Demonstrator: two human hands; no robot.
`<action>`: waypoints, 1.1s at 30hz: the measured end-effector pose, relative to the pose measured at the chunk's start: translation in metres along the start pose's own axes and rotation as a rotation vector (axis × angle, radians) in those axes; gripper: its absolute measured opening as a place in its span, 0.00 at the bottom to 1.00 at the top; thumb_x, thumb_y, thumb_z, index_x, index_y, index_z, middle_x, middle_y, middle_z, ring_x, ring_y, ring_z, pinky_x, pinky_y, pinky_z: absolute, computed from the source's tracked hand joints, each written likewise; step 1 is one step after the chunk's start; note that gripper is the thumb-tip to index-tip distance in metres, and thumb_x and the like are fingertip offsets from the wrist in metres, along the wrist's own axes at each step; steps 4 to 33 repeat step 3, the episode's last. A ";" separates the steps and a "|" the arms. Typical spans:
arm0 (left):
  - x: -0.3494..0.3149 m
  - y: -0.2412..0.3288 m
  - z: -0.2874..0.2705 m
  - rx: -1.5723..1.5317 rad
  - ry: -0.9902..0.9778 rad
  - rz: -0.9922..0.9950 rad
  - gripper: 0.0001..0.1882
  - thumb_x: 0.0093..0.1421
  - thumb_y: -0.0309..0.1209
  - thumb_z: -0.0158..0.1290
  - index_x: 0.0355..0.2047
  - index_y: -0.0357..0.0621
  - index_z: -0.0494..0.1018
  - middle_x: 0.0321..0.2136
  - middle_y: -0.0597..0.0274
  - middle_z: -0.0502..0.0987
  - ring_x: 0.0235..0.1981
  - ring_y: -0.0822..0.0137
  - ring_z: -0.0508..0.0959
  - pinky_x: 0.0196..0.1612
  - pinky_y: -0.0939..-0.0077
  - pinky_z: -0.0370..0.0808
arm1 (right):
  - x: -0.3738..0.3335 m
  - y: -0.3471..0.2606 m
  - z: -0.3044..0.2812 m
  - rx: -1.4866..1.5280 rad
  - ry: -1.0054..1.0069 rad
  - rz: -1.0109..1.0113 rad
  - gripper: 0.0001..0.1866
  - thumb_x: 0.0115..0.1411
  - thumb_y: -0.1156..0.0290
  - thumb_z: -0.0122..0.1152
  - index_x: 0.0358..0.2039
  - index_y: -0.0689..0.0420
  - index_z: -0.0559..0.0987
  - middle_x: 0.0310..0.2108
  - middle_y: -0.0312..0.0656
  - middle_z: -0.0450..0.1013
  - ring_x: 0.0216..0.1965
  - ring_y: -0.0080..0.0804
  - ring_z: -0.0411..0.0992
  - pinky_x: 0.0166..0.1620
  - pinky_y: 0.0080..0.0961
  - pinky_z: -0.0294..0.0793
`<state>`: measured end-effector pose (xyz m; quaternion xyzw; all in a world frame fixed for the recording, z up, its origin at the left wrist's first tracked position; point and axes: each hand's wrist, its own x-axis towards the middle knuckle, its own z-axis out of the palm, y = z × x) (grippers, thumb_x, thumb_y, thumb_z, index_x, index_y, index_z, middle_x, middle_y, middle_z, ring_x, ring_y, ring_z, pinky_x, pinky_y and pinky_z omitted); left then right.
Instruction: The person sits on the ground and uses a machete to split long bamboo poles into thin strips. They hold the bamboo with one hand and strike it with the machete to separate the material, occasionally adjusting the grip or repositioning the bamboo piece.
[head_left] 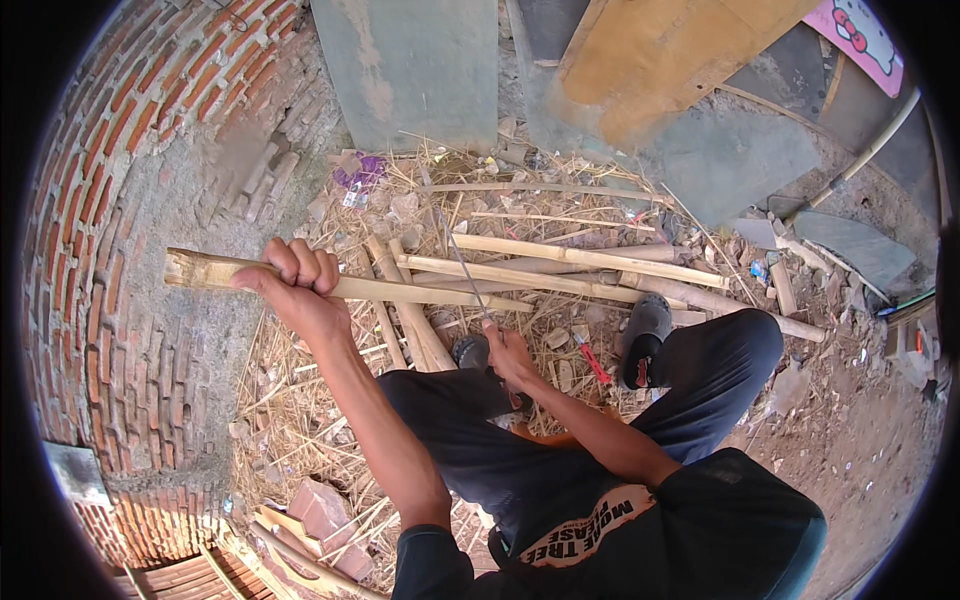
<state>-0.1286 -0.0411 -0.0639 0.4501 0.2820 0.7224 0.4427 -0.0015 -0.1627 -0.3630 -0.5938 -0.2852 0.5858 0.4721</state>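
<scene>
My left hand (298, 285) is wrapped round a split bamboo piece (400, 292) near its wider left end, where a node shows. The piece stretches level to the right, its narrow end passing just above my right hand (510, 355). That hand is closed on the handle of a long, thin-bladed knife (462, 262). The blade points away from me and up to the left, crossing the bamboo piece; whether it touches the bamboo I cannot tell. Most of the handle is hidden by my fingers. Beyond lie several split bamboo lengths (590, 252) on the ground.
A brick wall (110, 230) curves along the left. Grey boards (410, 75) and a tan sheet (670, 65) stand at the back. A red-handled tool (593, 362) lies between my feet. Straw and rubble (290, 400) cover the ground, with a bent pole (865, 155) at the far right.
</scene>
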 end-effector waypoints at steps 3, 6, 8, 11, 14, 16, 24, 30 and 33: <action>-0.005 0.002 -0.001 -0.049 -0.074 -0.030 0.35 0.66 0.71 0.33 0.20 0.54 0.49 0.14 0.75 0.45 0.15 0.77 0.41 0.18 0.79 0.42 | -0.004 -0.015 0.004 -0.112 -0.007 -0.123 0.31 0.72 0.43 0.49 0.43 0.64 0.78 0.15 0.34 0.65 0.14 0.22 0.64 0.19 0.26 0.61; -0.005 0.002 -0.001 -0.049 -0.074 -0.030 0.35 0.66 0.71 0.33 0.20 0.54 0.49 0.14 0.75 0.45 0.15 0.77 0.41 0.18 0.79 0.42 | -0.004 -0.015 0.004 -0.112 -0.007 -0.123 0.31 0.72 0.43 0.49 0.43 0.64 0.78 0.15 0.34 0.65 0.14 0.22 0.64 0.19 0.26 0.61; -0.005 0.002 -0.001 -0.049 -0.074 -0.030 0.35 0.66 0.71 0.33 0.20 0.54 0.49 0.14 0.75 0.45 0.15 0.77 0.41 0.18 0.79 0.42 | -0.004 -0.015 0.004 -0.112 -0.007 -0.123 0.31 0.72 0.43 0.49 0.43 0.64 0.78 0.15 0.34 0.65 0.14 0.22 0.64 0.19 0.26 0.61; -0.005 0.002 -0.001 -0.049 -0.074 -0.030 0.35 0.66 0.71 0.33 0.20 0.54 0.49 0.14 0.75 0.45 0.15 0.77 0.41 0.18 0.79 0.42 | -0.004 -0.015 0.004 -0.112 -0.007 -0.123 0.31 0.72 0.43 0.49 0.43 0.64 0.78 0.15 0.34 0.65 0.14 0.22 0.64 0.19 0.26 0.61; -0.005 0.002 -0.001 -0.049 -0.074 -0.030 0.35 0.66 0.71 0.33 0.20 0.54 0.49 0.14 0.75 0.45 0.15 0.77 0.41 0.18 0.79 0.42 | -0.004 -0.015 0.004 -0.112 -0.007 -0.123 0.31 0.72 0.43 0.49 0.43 0.64 0.78 0.15 0.34 0.65 0.14 0.22 0.64 0.19 0.26 0.61; -0.005 0.002 -0.001 -0.049 -0.074 -0.030 0.35 0.66 0.71 0.33 0.20 0.54 0.49 0.14 0.75 0.45 0.15 0.77 0.41 0.18 0.79 0.42 | -0.004 -0.015 0.004 -0.112 -0.007 -0.123 0.31 0.72 0.43 0.49 0.43 0.64 0.78 0.15 0.34 0.65 0.14 0.22 0.64 0.19 0.26 0.61; -0.005 0.002 -0.001 -0.049 -0.074 -0.030 0.35 0.66 0.71 0.33 0.20 0.54 0.49 0.14 0.75 0.45 0.15 0.77 0.41 0.18 0.79 0.42 | -0.004 -0.015 0.004 -0.112 -0.007 -0.123 0.31 0.72 0.43 0.49 0.43 0.64 0.78 0.15 0.34 0.65 0.14 0.22 0.64 0.19 0.26 0.61; -0.005 0.002 -0.001 -0.049 -0.074 -0.030 0.35 0.66 0.71 0.33 0.20 0.54 0.49 0.14 0.75 0.45 0.15 0.77 0.41 0.18 0.79 0.42 | -0.004 -0.015 0.004 -0.112 -0.007 -0.123 0.31 0.72 0.43 0.49 0.43 0.64 0.78 0.15 0.34 0.65 0.14 0.22 0.64 0.19 0.26 0.61; -0.005 0.002 -0.001 -0.049 -0.074 -0.030 0.35 0.66 0.71 0.33 0.20 0.54 0.49 0.14 0.75 0.45 0.15 0.77 0.41 0.18 0.79 0.42 | -0.004 -0.015 0.004 -0.112 -0.007 -0.123 0.31 0.72 0.43 0.49 0.43 0.64 0.78 0.15 0.34 0.65 0.14 0.22 0.64 0.19 0.26 0.61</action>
